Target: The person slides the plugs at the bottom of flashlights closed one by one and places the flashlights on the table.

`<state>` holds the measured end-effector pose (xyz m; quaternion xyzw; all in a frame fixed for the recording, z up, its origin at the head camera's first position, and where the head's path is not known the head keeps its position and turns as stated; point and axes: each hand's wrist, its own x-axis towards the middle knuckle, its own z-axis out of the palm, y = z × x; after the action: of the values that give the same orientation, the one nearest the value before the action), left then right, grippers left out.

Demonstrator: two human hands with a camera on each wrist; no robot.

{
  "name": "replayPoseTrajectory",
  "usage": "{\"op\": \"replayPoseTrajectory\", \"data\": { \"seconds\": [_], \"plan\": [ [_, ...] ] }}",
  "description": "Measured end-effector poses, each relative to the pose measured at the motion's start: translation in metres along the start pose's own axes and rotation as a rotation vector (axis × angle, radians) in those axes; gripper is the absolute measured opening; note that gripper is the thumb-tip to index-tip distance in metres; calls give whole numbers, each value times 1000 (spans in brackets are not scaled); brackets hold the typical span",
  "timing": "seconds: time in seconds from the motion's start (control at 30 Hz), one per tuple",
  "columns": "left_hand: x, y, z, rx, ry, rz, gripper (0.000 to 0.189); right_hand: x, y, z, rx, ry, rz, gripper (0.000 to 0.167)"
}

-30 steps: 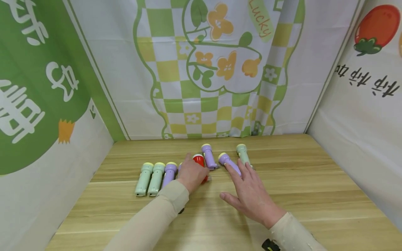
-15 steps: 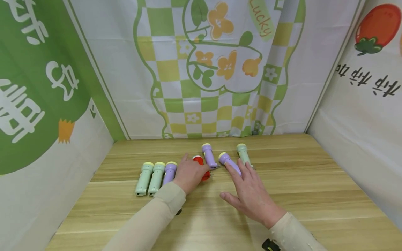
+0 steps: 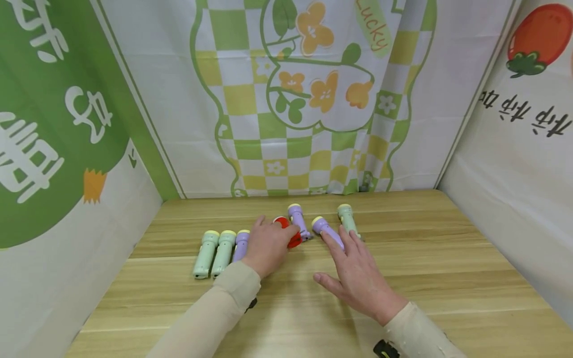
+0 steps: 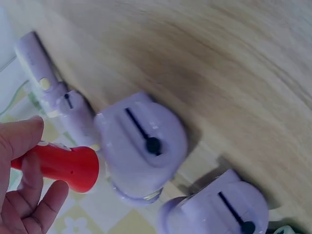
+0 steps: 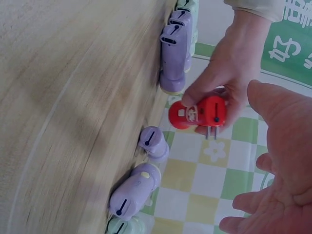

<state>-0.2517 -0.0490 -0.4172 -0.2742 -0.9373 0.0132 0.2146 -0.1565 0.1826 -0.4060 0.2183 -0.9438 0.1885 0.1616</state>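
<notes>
In the head view my left hand [image 3: 270,244] grips a red flashlight [image 3: 294,240] by its body, thumb on one side. The right wrist view shows this red flashlight [image 5: 197,113] raised off the table, two metal plug prongs sticking out of its tail. A purple flashlight [image 3: 297,219] lies just beyond it. My right hand [image 3: 360,278] is spread, its fingertips at another purple flashlight [image 3: 327,231] and a green flashlight [image 3: 346,219]; whether they touch cannot be told. Left of my left hand, a row holds green flashlights [image 3: 206,254] and purple flashlights [image 5: 174,63], partly hidden in the head view.
The wooden table [image 3: 286,318] carries everything. Printed curtains stand behind it [image 3: 313,149] and along both sides, reaching down to its edges.
The red flashlight has come up off the table and tilted, its tail swinging away from me. My left hand has shifted slightly left and forward. My right hand has stayed put.
</notes>
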Motion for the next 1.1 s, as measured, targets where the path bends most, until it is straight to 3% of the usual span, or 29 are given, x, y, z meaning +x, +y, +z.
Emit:
{"op": "replayPoseTrajectory", "data": {
  "seconds": [0.17, 0.4, 0.67, 1.1],
  "plan": [
    [-3, 1, -9, -22, 59, -6, 44, 2, 0, -1, 7, 12, 2, 89],
    [-9, 9, -16, -55, 156, 75, 26, 3, -2, -2, 11, 45, -5, 88],
    [-16, 16, -23, -157, 250, 130, 27, 5, -3, -2, 24, 79, -25, 90],
    [-26, 25, -33, -384, 139, 116, 32, 7, -3, -3, 31, 138, -78, 91]
  ]
}}
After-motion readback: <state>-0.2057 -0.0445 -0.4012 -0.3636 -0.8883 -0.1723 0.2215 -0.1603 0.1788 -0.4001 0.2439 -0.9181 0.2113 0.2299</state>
